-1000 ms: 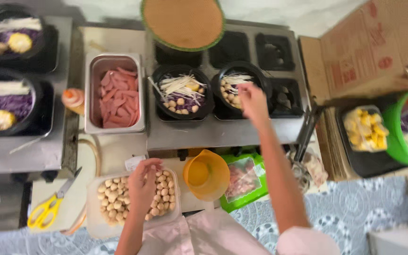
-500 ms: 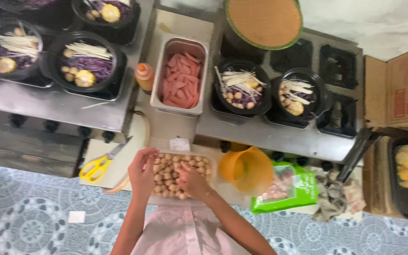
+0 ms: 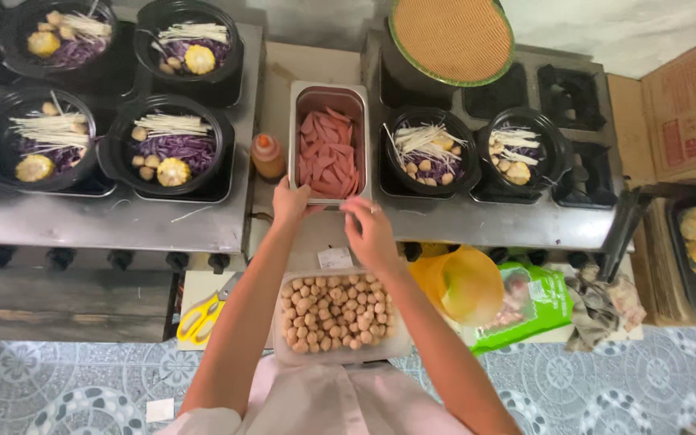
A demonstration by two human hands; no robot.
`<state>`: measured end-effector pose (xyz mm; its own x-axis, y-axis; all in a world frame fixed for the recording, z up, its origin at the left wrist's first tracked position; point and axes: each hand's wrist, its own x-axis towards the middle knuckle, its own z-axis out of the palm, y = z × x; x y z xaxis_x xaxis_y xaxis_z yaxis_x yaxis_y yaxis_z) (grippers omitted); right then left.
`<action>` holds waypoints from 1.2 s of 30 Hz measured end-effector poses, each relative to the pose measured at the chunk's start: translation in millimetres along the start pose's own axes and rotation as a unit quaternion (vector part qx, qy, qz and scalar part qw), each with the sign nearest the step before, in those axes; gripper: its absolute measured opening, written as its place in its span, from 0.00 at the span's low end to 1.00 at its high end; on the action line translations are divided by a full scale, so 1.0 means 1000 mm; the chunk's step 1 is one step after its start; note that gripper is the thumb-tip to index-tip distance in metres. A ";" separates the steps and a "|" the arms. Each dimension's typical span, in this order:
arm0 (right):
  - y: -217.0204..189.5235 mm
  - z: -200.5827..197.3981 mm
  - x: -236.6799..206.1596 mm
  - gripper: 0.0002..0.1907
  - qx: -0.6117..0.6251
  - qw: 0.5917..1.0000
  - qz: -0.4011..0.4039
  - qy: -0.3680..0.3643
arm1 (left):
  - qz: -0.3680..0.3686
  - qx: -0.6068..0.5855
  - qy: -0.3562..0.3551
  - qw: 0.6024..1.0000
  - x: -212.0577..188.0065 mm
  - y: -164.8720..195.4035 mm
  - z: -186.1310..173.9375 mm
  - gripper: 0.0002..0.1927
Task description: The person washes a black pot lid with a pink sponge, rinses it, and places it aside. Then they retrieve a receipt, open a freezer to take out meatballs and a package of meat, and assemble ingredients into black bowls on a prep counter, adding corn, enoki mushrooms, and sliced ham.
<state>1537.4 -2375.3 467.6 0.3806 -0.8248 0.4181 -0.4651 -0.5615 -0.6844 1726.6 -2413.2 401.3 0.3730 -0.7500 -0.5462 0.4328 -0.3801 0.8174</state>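
While both hands reach the ham tray [image 3: 328,145], left hand [image 3: 290,201] touches its near rim, grasp unclear; right hand [image 3: 370,229] pinched, contents unseen; six pots hold vegetables, none shows ham; meatball tray [image 3: 340,316] below

Even, soft daylight falls from above, with faint shadows only. The steel counter [image 3: 163,217] left of the fingers [image 3: 356,211] shows dull glare. Focus stays sharp (edges bend slightly outward).

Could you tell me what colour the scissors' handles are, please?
Yellow. The scissors lie left of the meatball tray; the head view shows them.
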 end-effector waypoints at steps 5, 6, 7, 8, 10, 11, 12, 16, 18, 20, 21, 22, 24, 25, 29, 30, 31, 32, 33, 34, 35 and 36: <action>0.048 0.022 0.050 0.27 -0.078 0.971 0.071 -0.217 | 0.057 -0.058 -0.033 0.996 -0.027 -0.014 -0.007 0.14; 0.051 0.030 0.053 0.33 -0.102 0.961 0.050 -0.254 | 0.041 -0.064 -0.037 0.996 -0.037 -0.021 -0.012 0.13; 0.053 0.039 0.058 0.40 -0.139 0.941 0.055 -0.305 | 0.029 -0.044 -0.029 0.998 -0.046 -0.027 -0.016 0.14; 0.053 0.049 0.062 0.46 -0.177 0.917 0.057 -0.353 | 0.020 -0.026 -0.021 0.999 -0.054 -0.032 -0.020 0.15; 0.047 0.068 0.063 0.55 -0.237 0.877 0.055 -0.415 | 0.017 -0.016 -0.018 1.000 -0.073 -0.043 -0.028 0.17; 0.042 0.077 0.058 0.58 -0.261 0.863 0.053 -0.430 | 0.023 -0.025 -0.024 0.999 -0.083 -0.049 -0.032 0.18; 0.039 0.083 0.054 0.60 -0.285 0.848 0.049 -0.444 | 0.031 -0.033 -0.030 0.999 -0.092 -0.053 -0.034 0.19; 0.041 0.099 0.035 0.60 -0.311 0.846 0.026 -0.432 | 0.011 -0.064 -0.038 0.997 -0.109 -0.061 -0.038 0.27; 0.050 0.097 0.022 0.54 -0.310 0.857 0.008 -0.412 | 0.017 -0.068 -0.046 0.996 -0.111 -0.060 -0.037 0.30; 0.057 0.095 0.013 0.37 -0.352 0.866 -0.117 -0.335 | -0.006 -0.057 -0.038 0.998 -0.112 -0.056 -0.035 0.31; 0.061 0.094 0.012 0.29 -0.371 0.863 -0.175 -0.293 | -0.018 -0.050 -0.036 0.998 -0.113 -0.054 -0.034 0.32; 0.064 0.092 0.012 0.25 -0.337 0.877 -0.154 -0.307 | -0.018 -0.051 -0.040 0.998 -0.113 -0.052 -0.034 0.32; 0.068 0.089 0.016 0.19 -0.263 0.899 -0.111 -0.331 | -0.015 -0.052 -0.047 0.997 -0.115 -0.049 -0.034 0.32; 0.069 0.088 0.020 0.19 -0.231 0.911 -0.077 -0.334 | -0.023 -0.056 -0.046 0.997 -0.116 -0.047 -0.035 0.33; 0.073 0.077 0.039 0.15 -0.100 0.940 -0.010 -0.327 | -0.040 -0.057 -0.039 0.997 -0.116 -0.048 -0.038 0.35; 0.075 0.074 0.042 0.12 -0.069 0.944 -0.011 -0.322 | -0.043 -0.055 -0.038 0.997 -0.115 -0.050 -0.038 0.36; 0.077 0.071 0.045 0.11 -0.024 0.948 0.019 -0.318 | -0.030 -0.037 -0.032 0.998 -0.114 -0.052 -0.039 0.36; 0.079 0.068 0.047 0.09 0.021 0.948 0.049 -0.313 | -0.017 -0.020 -0.026 0.999 -0.112 -0.054 -0.040 0.36; 0.082 0.066 0.049 0.08 0.065 0.946 0.079 -0.308 | -0.004 -0.003 -0.020 1.000 -0.112 -0.056 -0.040 0.37; 0.085 0.063 0.050 0.07 0.129 0.933 0.151 -0.301 | -0.001 0.009 -0.017 1.000 -0.111 -0.057 -0.041 0.37; 0.088 0.060 0.052 0.07 0.191 0.911 0.221 -0.291 | 0.003 0.022 -0.014 1.000 -0.111 -0.058 -0.042 0.38; 0.091 0.058 0.053 0.07 0.252 0.881 0.289 -0.277 | 0.007 0.035 -0.011 0.999 -0.112 -0.057 -0.043 0.39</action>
<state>1561.1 -2465.7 393.1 0.5937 -0.7253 -0.3484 -0.3482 0.1587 -0.9239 1695.4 -2284.4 407.6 0.3605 -0.7667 -0.5313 0.3694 -0.4057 0.8361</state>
